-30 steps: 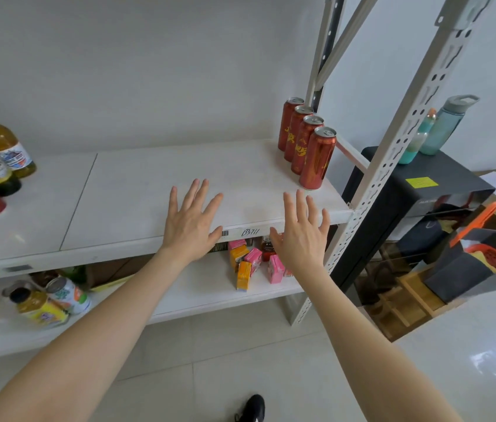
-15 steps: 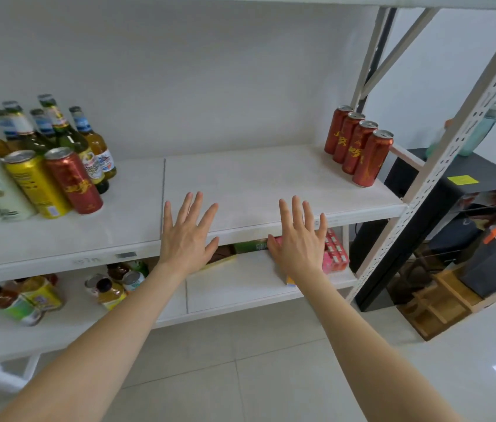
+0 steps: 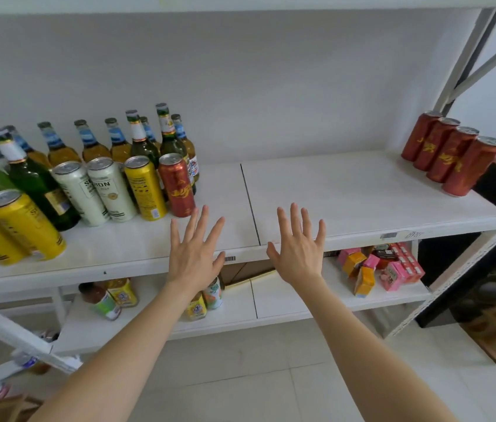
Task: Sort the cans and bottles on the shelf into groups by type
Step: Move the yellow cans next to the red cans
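White shelf [image 3: 347,193], mixed drinks at 10 o'clock, four red cans [image 3: 450,153] at 2.
Left hand [image 3: 194,254] and right hand [image 3: 298,251]: splayed flat, grasping nothing.

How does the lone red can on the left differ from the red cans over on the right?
The lone red can stands beside a yellow can and white cans in a mixed crowd; the four red cans stand in their own tidy row. The lone can is near the left hand; the row sits at the shelf's far right end. Both share red bodies with gold markings.
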`<state>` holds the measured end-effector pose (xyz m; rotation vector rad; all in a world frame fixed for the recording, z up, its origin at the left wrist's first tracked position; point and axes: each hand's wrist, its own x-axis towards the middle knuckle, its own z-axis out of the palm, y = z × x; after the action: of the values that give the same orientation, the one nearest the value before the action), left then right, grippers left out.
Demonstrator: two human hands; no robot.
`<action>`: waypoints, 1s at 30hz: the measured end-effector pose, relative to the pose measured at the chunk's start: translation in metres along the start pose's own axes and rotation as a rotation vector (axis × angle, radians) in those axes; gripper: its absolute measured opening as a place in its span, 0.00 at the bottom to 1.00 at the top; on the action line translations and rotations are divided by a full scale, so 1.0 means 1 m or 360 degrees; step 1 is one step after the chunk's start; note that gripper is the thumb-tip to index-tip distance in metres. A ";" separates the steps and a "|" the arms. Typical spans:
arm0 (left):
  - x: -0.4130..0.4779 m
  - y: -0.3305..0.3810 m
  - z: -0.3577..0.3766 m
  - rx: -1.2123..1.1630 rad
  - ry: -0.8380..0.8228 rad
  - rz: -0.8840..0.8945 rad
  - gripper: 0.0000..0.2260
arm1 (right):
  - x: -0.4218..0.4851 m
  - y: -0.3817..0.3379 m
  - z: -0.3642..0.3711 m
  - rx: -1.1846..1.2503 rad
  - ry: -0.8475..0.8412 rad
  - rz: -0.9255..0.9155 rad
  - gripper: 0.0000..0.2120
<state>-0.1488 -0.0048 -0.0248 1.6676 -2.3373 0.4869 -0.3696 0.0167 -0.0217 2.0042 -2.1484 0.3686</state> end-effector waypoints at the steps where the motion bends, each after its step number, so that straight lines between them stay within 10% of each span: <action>1: 0.000 -0.011 0.002 0.0013 0.0000 -0.0011 0.34 | 0.003 -0.011 0.004 0.0003 -0.0001 -0.0002 0.36; 30: -0.136 -0.381 0.005 0.0016 0.0003 -0.0158 0.38 | -0.005 -0.406 0.024 0.0109 0.0022 -0.0173 0.37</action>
<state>0.2554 -0.0022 -0.0288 1.7761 -2.2413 0.4814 0.0364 -0.0103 -0.0230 2.1381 -2.0341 0.4431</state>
